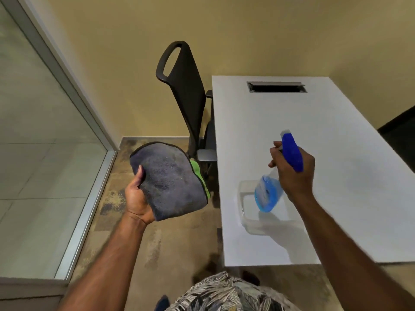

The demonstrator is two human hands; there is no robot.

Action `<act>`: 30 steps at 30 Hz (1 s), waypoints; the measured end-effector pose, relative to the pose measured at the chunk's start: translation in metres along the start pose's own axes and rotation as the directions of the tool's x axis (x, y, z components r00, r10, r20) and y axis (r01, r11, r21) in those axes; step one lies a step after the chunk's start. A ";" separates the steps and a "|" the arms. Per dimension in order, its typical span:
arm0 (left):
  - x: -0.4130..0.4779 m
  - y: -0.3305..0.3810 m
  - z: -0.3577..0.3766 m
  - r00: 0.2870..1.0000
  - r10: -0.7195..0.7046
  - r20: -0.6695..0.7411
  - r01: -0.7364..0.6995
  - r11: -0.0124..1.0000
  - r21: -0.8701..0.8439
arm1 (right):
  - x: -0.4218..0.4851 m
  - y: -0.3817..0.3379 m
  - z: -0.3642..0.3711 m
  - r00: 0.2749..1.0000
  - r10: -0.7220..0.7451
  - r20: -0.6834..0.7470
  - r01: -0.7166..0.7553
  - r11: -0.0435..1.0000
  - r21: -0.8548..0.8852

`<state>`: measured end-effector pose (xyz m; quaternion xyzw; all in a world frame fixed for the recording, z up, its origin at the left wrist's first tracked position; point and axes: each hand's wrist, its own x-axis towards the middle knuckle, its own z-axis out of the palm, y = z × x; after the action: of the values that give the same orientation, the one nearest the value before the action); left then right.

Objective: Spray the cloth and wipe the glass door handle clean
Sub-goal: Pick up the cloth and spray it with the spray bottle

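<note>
My left hand (137, 198) holds a folded grey cloth (170, 180) with a green underside, flat side up, above the floor. My right hand (294, 173) grips a spray bottle (269, 194) with a blue trigger head and blue liquid, raised over the white table, its nozzle at the top pointing away. A glass panel (40, 140) in a metal frame fills the left side. No door handle is in sight.
A white table (314, 122) stands at the right with a clear plastic container (249, 212) near its front left and a cable slot (276, 87) at the back. A black office chair (186, 97) stands between table and wall. The floor is patterned carpet.
</note>
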<state>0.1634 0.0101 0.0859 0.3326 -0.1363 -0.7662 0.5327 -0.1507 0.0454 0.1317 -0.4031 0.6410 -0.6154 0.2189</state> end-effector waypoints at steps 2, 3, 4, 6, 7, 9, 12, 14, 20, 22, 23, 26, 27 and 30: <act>-0.001 -0.003 0.000 1.000 -0.006 -0.012 0.006 1.000 0.007 | 0.001 0.016 0.006 1.000 -0.003 -0.017 0.002 0.999 -0.033; -0.002 -0.005 0.000 1.000 -0.010 -0.012 0.010 1.000 0.012 | 0.000 0.025 0.008 1.000 0.002 -0.019 -0.003 0.999 -0.043; -0.002 -0.007 -0.001 1.000 -0.019 -0.001 0.019 1.000 0.010 | 0.000 0.033 0.011 1.000 0.013 -0.021 -0.014 0.999 -0.044; -0.003 -0.010 -0.001 0.999 -0.040 0.008 0.040 0.999 -0.004 | -0.001 0.048 0.016 0.998 0.051 -0.033 -0.052 0.998 -0.026; -0.003 -0.011 -0.002 0.999 -0.052 -0.004 0.052 0.999 -0.007 | -0.002 0.055 0.018 0.997 0.070 -0.039 -0.071 0.997 -0.020; -0.001 -0.013 -0.006 0.998 -0.069 -0.002 0.069 0.997 -0.035 | -0.004 0.067 0.023 0.994 0.095 -0.044 -0.096 0.995 -0.021; -0.001 -0.014 -0.009 0.996 -0.089 -0.002 0.089 0.994 -0.060 | -0.008 0.082 0.029 0.994 0.108 -0.024 -0.109 0.993 -0.040; -0.003 -0.015 -0.006 0.997 -0.071 -0.022 0.071 0.997 -0.017 | -0.011 0.092 0.032 0.995 0.104 0.000 -0.104 0.993 -0.056; -0.001 -0.010 -0.005 0.997 -0.062 -0.043 0.063 0.998 0.009 | -0.016 0.111 0.034 0.992 0.115 0.044 -0.112 0.991 -0.074; 0.000 -0.008 -0.006 0.997 -0.067 -0.042 0.068 0.998 0.007 | -0.015 0.112 0.036 0.992 0.125 0.033 -0.123 0.990 -0.065; 0.001 -0.008 -0.006 0.997 -0.069 -0.044 0.070 0.998 0.007 | -0.015 0.112 0.037 0.990 0.134 0.030 -0.132 0.989 -0.061; 0.004 -0.005 -0.011 0.996 -0.069 -0.061 0.069 0.998 0.005 | -0.019 0.117 0.038 0.986 0.159 0.056 -0.154 0.985 -0.082; 0.005 -0.003 -0.012 0.995 -0.071 -0.063 0.072 0.997 0.007 | -0.021 0.120 0.038 0.984 0.165 0.062 -0.158 0.982 -0.100; 0.006 0.001 -0.013 0.995 -0.083 -0.046 0.083 0.997 -0.008 | -0.029 0.128 0.033 0.989 0.142 0.046 -0.135 0.983 -0.125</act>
<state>0.1712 0.0056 0.0750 0.3543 -0.1078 -0.7799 0.5045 -0.1400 0.0374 -0.0026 -0.3867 0.6977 -0.5472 0.2535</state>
